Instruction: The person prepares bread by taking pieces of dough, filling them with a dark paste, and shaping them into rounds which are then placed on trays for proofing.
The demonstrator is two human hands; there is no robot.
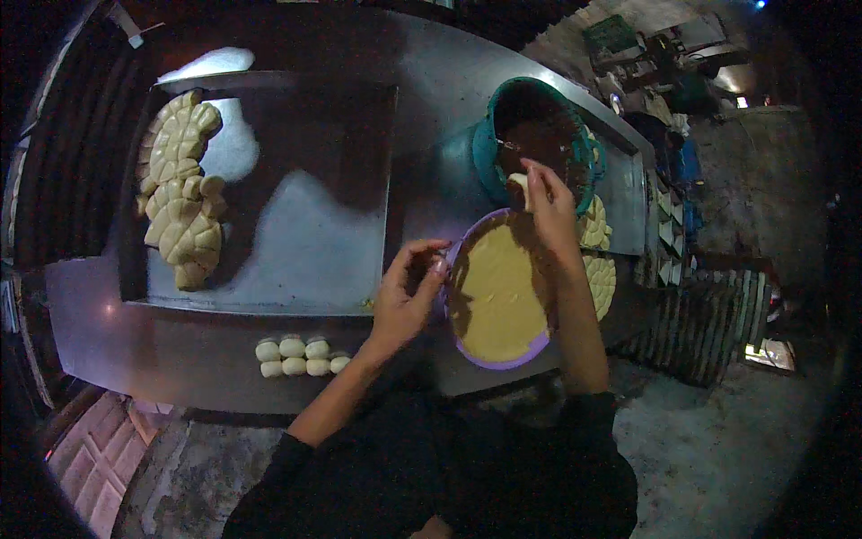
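Note:
My right hand [549, 202] pinches a small pale dough piece [518, 182] at the near edge of a teal tub [486, 148]. The tub's dark inside holds brown contents that I cannot make out clearly. Nearer to me stands a purple bowl [505, 363] with a smooth, pale yellow mass [498, 292] in it. At this bowl's left rim my left hand [409, 292] is curled, thumb and forefinger closing on the edge. Several small round dough balls [293, 356] lie in two rows on the table, left of my left forearm.
A large metal tray [310, 260] takes up the left of the metal table [431, 67], with several dough pieces [184, 189] clustered along its left side. More shaped dough [599, 286] lies right of my right forearm. Crates [611, 36] and clutter stand beyond the table.

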